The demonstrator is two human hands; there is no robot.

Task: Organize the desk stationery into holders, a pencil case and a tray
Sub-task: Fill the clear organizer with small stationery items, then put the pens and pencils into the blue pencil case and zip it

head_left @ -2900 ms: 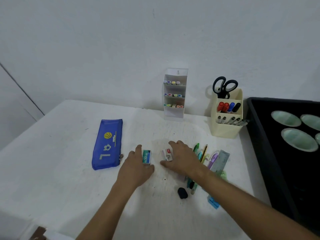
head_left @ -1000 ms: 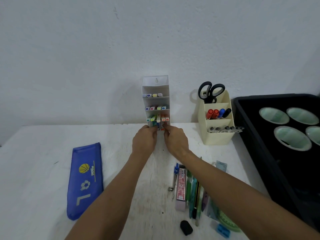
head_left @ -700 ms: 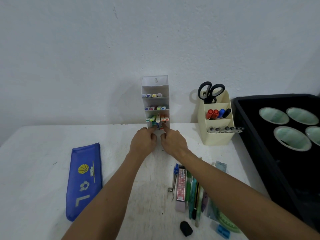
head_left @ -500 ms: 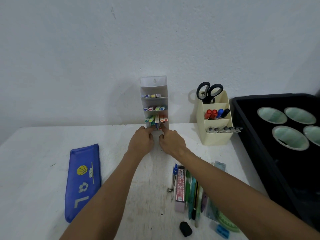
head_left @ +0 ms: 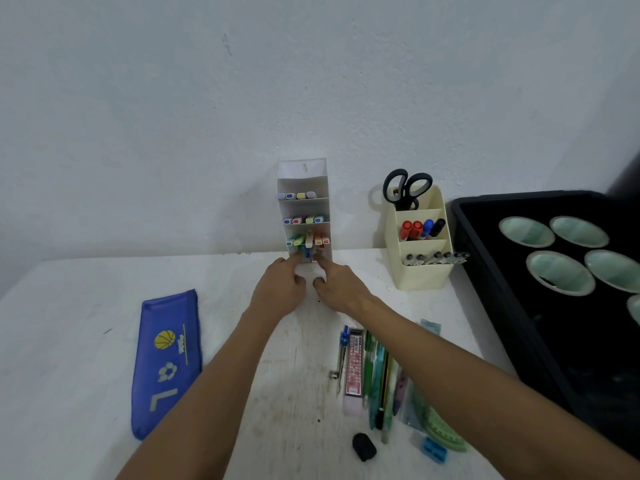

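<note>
A white tiered holder [head_left: 303, 178] with coloured markers stands against the wall. Two small boxes [head_left: 307, 255] sit in its bottom slot. My left hand [head_left: 278, 292] and right hand [head_left: 341, 289] are side by side at that slot, each with its index fingertip pressing on the boxes and its thumb down by the holder's front wall. A blue pencil case [head_left: 166, 362] lies flat at the left. A black tray [head_left: 491, 292] fills the right side.
A cream pen holder [head_left: 420, 271] with scissors [head_left: 405, 188] and markers stands right of the white holder. Loose pens [head_left: 379, 382], a compass [head_left: 341, 358], a lead box [head_left: 355, 365], a green protractor [head_left: 440, 431] and two sharpeners lie under my right forearm. Several pale cups [head_left: 559, 277] sit in the tray.
Both hands carried the small boxes from the desk middle to the white holder. Over the last second the fingers let go and pushed the boxes deeper into the bottom slot.
</note>
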